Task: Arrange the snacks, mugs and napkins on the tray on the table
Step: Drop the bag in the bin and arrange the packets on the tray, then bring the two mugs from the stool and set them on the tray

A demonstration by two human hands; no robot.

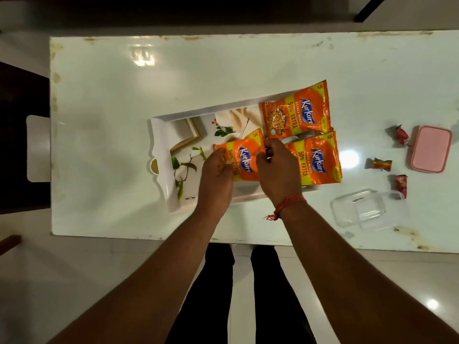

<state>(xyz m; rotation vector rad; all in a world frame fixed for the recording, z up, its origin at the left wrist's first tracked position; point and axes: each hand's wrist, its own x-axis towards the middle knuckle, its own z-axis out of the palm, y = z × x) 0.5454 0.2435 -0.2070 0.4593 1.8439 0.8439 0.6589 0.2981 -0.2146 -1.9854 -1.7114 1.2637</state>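
A white printed tray [161,135] lies slanted on the glossy table. Two orange snack packets rest at its right end, one at the far corner [295,112] and one nearer me [315,160]. Over the tray's middle I hold a third orange snack packet [244,157] with both hands. My left hand [216,170] grips its left edge and my right hand [275,167] pinches its right edge. No mugs or napkins are in view.
Right of the tray lie three small red wrapped candies [378,164], a pink lidded box [429,148] and a clear plastic container [367,209]. The table's near edge [149,235] runs just in front of my legs. A chair seat [37,147] stands at the left.
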